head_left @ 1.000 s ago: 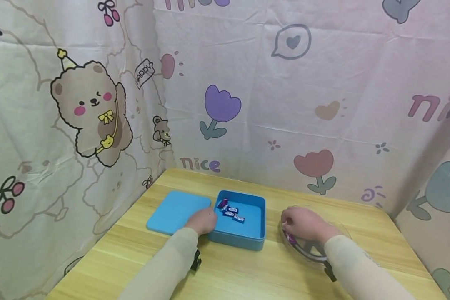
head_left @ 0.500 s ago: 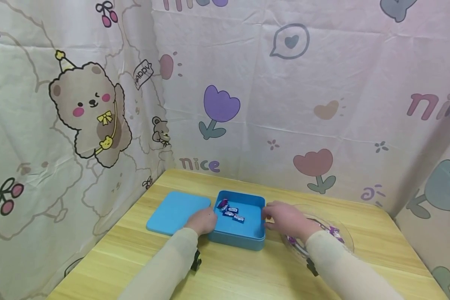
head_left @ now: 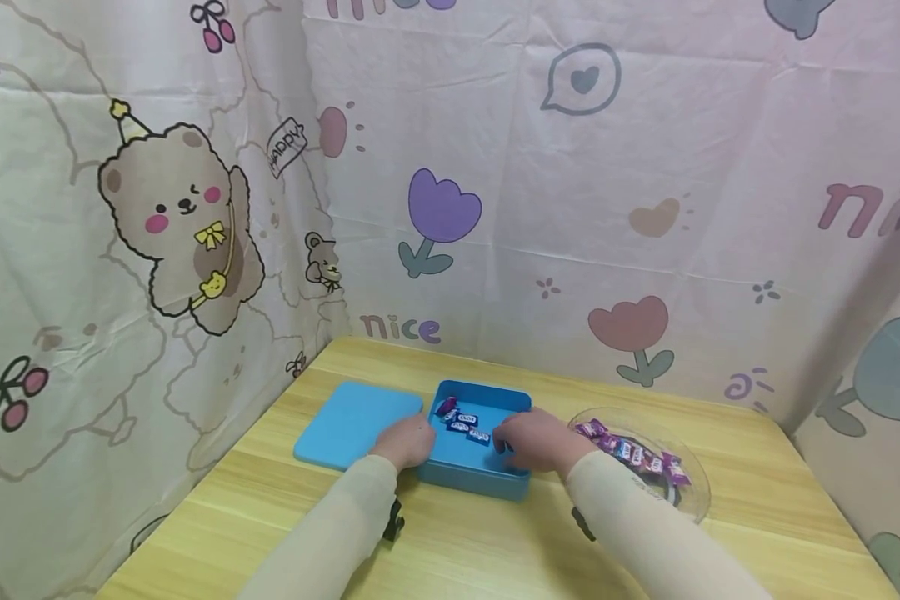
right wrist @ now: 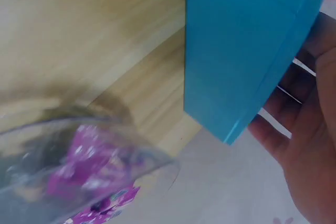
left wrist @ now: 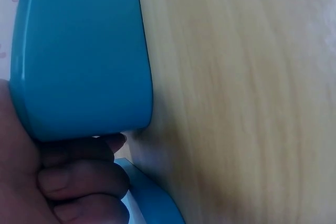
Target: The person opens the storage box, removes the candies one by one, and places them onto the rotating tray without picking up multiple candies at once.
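Note:
A blue open box (head_left: 480,483) stands on the table with several wrapped candies (head_left: 462,423) lying towards its left side. My left hand (head_left: 408,440) holds the box at its left wall; in the left wrist view its fingers (left wrist: 86,179) are curled against the outside. Over the box's right rim reaches my right hand (head_left: 536,440), fingers bent down inside. Whether something is between its fingertips is hidden. In the right wrist view its fingers (right wrist: 289,106) pass behind the box wall. A clear round dish (head_left: 701,492) with several purple-wrapped candies (head_left: 637,454) lies to the right.
A flat blue lid (head_left: 352,421) lies on the table left of the box, touching or very near my left hand. The wooden table (head_left: 480,550) ends at printed curtains (head_left: 525,317) behind and on both sides.
My right hand has moved left from the clear dish to above the box's right part, uncovering the candies in the dish. The left hand, box and lid have stayed put.

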Demonstrator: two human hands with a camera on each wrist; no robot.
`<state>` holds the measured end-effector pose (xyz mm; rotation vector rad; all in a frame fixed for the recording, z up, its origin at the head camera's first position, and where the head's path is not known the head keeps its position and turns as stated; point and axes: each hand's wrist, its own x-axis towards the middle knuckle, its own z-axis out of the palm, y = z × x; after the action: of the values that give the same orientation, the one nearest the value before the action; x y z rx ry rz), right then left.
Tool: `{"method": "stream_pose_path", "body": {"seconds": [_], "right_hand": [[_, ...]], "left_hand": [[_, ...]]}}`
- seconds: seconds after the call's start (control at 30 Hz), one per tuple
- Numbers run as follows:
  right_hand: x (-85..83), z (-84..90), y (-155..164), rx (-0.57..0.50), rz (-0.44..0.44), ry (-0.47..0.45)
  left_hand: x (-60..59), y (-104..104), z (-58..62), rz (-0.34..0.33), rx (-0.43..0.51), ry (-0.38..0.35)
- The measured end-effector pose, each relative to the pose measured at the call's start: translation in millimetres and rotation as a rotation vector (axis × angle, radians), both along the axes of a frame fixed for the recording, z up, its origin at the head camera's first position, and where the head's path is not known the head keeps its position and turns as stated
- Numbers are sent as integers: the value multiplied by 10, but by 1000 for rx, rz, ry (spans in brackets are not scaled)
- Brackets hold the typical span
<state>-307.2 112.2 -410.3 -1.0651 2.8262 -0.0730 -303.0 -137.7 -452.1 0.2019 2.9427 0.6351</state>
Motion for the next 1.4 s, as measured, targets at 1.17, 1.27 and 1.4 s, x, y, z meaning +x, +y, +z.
{"method": "stream_pose_path", "body": {"seconds": [1.17, 1.27, 1.4], "right_hand": [[-211, -333, -727, -28, 70, -43], [-228, -321, -687, -45, 27, 53], [-275, -286, -594, -19, -92, 127]], "left_hand": [[4, 29, 17, 5, -29, -11], [18, 33, 40, 11, -22, -17], [24, 29, 54, 19, -10, -18]]}}
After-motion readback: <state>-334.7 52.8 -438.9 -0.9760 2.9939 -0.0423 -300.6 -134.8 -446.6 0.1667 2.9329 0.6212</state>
